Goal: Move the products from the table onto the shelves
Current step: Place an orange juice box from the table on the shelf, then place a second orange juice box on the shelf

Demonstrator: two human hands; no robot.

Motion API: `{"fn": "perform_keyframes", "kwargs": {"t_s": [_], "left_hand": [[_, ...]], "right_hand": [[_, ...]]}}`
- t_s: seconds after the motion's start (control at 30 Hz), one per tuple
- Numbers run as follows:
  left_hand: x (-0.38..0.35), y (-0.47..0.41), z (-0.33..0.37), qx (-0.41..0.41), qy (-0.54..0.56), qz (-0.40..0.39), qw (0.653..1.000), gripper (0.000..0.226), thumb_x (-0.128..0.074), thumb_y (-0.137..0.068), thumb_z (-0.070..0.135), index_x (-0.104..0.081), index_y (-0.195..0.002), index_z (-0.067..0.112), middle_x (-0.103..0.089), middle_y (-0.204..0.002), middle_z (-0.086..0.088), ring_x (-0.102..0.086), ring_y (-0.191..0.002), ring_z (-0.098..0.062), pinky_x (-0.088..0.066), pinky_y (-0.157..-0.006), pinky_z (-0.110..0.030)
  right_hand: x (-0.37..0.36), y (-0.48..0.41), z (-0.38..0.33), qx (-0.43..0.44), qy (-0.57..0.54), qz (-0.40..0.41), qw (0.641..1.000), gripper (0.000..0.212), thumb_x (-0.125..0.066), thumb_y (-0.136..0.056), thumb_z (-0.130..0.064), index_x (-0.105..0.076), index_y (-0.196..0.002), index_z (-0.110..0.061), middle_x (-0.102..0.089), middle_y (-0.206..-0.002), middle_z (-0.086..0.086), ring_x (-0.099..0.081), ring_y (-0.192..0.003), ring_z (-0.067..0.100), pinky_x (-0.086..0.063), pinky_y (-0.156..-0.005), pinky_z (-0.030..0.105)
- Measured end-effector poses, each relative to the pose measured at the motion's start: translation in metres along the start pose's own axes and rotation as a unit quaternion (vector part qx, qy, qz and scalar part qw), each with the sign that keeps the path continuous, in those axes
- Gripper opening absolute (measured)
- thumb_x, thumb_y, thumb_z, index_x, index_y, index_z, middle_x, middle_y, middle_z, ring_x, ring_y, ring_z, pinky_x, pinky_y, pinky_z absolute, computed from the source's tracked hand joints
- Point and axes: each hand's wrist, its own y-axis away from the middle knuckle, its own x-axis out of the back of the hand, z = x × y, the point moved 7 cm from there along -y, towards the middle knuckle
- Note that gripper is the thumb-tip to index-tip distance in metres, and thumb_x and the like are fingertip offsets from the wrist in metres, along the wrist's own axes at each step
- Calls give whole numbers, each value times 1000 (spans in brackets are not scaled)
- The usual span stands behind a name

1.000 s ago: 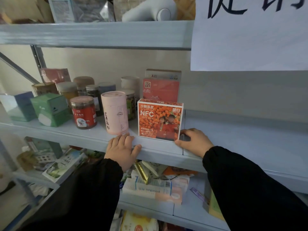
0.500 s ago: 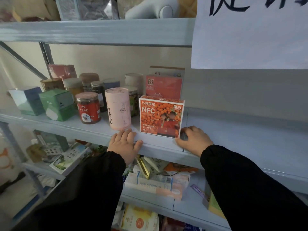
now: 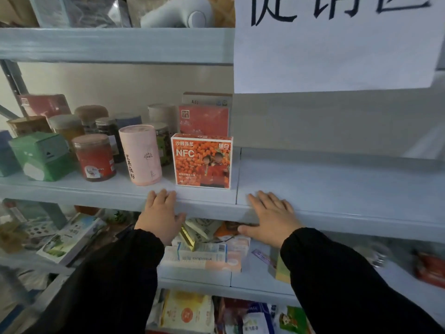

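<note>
Both hands lie open and empty on the shelf edge, left hand near the pink tube, right hand right of the upright orange box, which seems placed, so withdrawing straight back should avoid knocking it.

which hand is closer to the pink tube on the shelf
Left. The left hand rests on the shelf edge just below and in front of the pink tube; the right hand lies flat on the edge past the orange NFC box, farther off.
</note>
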Motion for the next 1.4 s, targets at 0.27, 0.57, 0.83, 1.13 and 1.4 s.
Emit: {"fn": "perform_keyframes", "kwargs": {"t_s": [0.27,0.57,0.83,1.13,1.4], "left_hand": [[-19,79,129,-202,60,-71,975,38,-45,-97,47,-55,-132,35,-62,-127,6,-60,-111,-17,-49,-89,-33],[-77,144,246,-327,-100,-331,880,63,-46,-92,65,-35,-150,42,-47,-151,6,-52,-129,-18,-45,-102,-32],[-95,246,385,-445,-116,-367,809,59,-45,-96,59,-36,-150,37,-49,-148,3,-52,-126,-20,-44,-99,-33],[-132,419,524,-542,-148,-393,728,58,-46,-92,65,-39,-146,44,-55,-140,15,-53,-124,-12,-45,-102,-31],[-166,526,596,-575,-144,-404,697,57,-49,-94,62,-43,-146,39,-57,-137,13,-56,-116,-12,-49,-99,-34]], "right_hand": [[-32,117,38,-65,-87,-165,980,65,-57,-94,-62,-40,-153,-39,-40,-159,-6,-41,-142,17,-34,-110,27],[-47,240,99,-200,-64,-257,943,60,-53,-97,-59,-47,-149,-29,-49,-152,0,-49,-134,23,-41,-108,32],[-59,369,173,-291,-127,-235,919,63,-55,-99,-54,-39,-155,-29,-46,-155,1,-48,-136,23,-41,-100,32],[-91,581,252,-440,-186,-215,852,69,-62,-89,-63,-43,-150,-36,-50,-151,-4,-49,-135,22,-44,-108,38],[-125,697,284,-475,-217,-215,825,69,-63,-89,-61,-46,-149,-32,-52,-150,-4,-51,-134,21,-40,-96,29]]}}
